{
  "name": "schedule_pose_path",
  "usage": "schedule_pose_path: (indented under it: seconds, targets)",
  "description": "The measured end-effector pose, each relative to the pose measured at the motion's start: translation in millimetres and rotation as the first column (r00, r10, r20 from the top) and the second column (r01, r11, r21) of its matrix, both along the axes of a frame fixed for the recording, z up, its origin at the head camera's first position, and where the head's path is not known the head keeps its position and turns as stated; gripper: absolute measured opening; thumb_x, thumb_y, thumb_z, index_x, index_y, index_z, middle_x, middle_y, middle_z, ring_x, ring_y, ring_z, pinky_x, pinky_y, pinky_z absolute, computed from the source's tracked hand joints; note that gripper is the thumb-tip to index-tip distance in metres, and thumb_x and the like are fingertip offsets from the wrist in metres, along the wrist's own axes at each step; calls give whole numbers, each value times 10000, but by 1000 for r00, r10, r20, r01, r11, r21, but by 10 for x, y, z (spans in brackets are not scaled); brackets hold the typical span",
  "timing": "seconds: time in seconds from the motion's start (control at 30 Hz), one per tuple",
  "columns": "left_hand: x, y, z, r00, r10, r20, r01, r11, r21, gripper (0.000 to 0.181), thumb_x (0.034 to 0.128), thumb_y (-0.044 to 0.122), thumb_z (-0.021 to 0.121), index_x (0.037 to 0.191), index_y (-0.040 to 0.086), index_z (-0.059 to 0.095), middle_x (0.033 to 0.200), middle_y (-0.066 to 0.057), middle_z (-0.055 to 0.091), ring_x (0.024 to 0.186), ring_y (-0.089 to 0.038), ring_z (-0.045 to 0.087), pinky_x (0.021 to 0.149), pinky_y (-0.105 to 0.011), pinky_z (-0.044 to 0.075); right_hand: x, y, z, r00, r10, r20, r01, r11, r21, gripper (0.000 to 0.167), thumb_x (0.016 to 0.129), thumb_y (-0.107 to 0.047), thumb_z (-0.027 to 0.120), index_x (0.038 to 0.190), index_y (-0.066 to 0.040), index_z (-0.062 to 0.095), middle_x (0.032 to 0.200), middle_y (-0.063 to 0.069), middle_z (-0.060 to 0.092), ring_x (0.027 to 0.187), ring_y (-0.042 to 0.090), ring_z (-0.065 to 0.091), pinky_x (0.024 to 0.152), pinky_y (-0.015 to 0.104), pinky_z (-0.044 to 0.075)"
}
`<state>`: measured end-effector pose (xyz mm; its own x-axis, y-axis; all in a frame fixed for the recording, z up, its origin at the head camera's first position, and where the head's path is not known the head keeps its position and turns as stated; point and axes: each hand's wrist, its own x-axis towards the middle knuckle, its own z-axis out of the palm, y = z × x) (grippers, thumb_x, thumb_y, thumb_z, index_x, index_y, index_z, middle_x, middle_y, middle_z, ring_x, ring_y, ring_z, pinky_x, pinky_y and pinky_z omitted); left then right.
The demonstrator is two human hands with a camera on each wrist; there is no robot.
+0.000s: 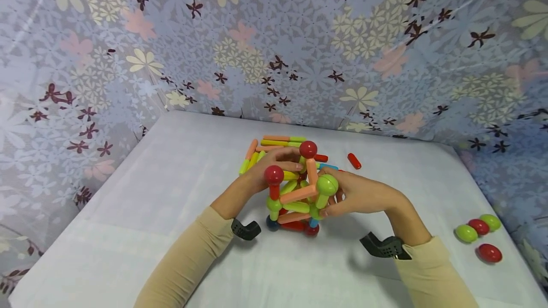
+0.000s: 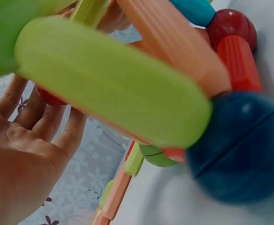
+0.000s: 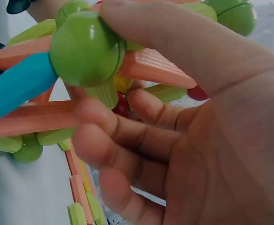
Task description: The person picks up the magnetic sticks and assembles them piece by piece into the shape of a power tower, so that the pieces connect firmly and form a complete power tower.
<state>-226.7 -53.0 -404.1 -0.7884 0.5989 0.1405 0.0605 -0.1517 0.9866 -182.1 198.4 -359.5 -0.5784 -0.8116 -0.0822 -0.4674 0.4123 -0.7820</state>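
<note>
A two-level frame of magnetic building sticks point(image 1: 298, 195) and balls stands on the table between both hands. Red balls point(image 1: 308, 149) and a green ball point(image 1: 327, 185) top its uprights; a dark blue ball point(image 2: 240, 147) and a dark red ball point(image 2: 231, 29) sit at the base. From the far left, my left hand point(image 1: 267, 169) holds the frame near a yellow-green stick under the rear red ball; its fingertips are partly hidden. On the right side, my right hand point(image 1: 361, 194) grips a green ball joint point(image 3: 85, 49), thumb over it and fingers curled beneath.
Loose orange, yellow and green sticks point(image 1: 252, 156) lie behind the frame. A single red stick point(image 1: 354, 160) lies farther right. Red and green half-shell pieces point(image 1: 478, 227) rest near the right table edge. A flowered cloth point(image 1: 274, 51) hangs behind the white table point(image 1: 171, 175).
</note>
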Motion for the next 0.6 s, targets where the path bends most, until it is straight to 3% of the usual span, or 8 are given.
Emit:
schedule_pose_path:
  seconds: [0.1,0.27,0.47,0.6]
  targets:
    - [-7,-27,22,1000,19,4,-19,1000,-11,356,906,102,600,1254,30,578,1123,-110,593,1041,-252,551,919,-383,471,-12,7,13,999,-30,-43,30,999,16,391,813,-306,773,1095,-215,517,918,-31,634,777,193,571,666,373,496]
    - [-21,-90,60,1000,-11,12,11,1000,-2,460,877,124,651,1328,90,569,1190,-120,597,1073,-292,561,912,-396,474,-51,91,-6,992,-86,-95,88,996,19,327,824,-309,763,1073,-250,560,911,-23,616,778,180,578,679,373,502]
    - [-49,-211,88,998,-35,-59,32,997,-65,501,870,116,661,1353,65,542,1149,-139,634,972,-298,599,876,-433,483,-174,268,-53,978,-158,-137,162,987,16,373,829,-379,755,1139,-266,582,914,-23,627,784,181,588,699,359,501]
    - [-36,-242,138,994,-61,-92,50,992,-115,512,866,137,684,1351,58,538,1147,-130,639,995,-272,591,838,-424,497,-336,417,-183,949,-249,-192,253,967,-3,356,846,-318,751,1166,-235,620,980,-13,634,830,193,591,713,381,501]
